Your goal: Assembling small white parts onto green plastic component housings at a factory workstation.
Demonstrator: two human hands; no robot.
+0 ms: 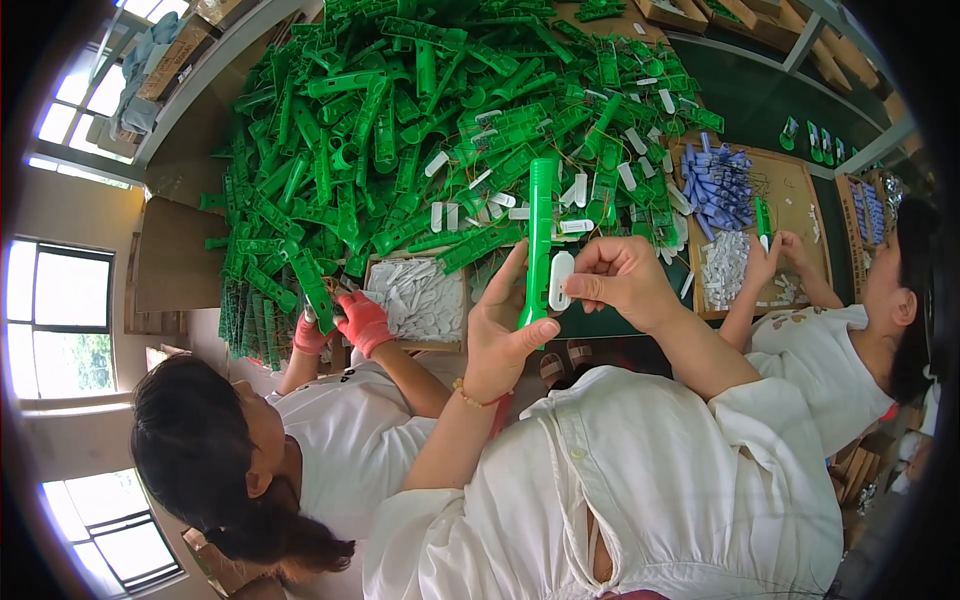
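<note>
Upright in my left hand (492,335) is a long green plastic casing (541,215), gripped near its lower end with the thumb across the front. Close against the casing's right side, my right hand (632,288) pinches a small white oval plastic cover (560,279) between thumb and fingers. Whether the cover touches the casing I cannot tell. Behind both hands rises a large heap of green plastic casings (350,120). Several at its right side have thin wires and white pieces among them.
At the left, a co-worker's red-gloved hands (365,322) hold a green part beside a box of white pieces (415,295). On the right, another person's hands (765,262) hold a green piece near a pile of purple parts (715,185) and a heap of white pieces (725,268).
</note>
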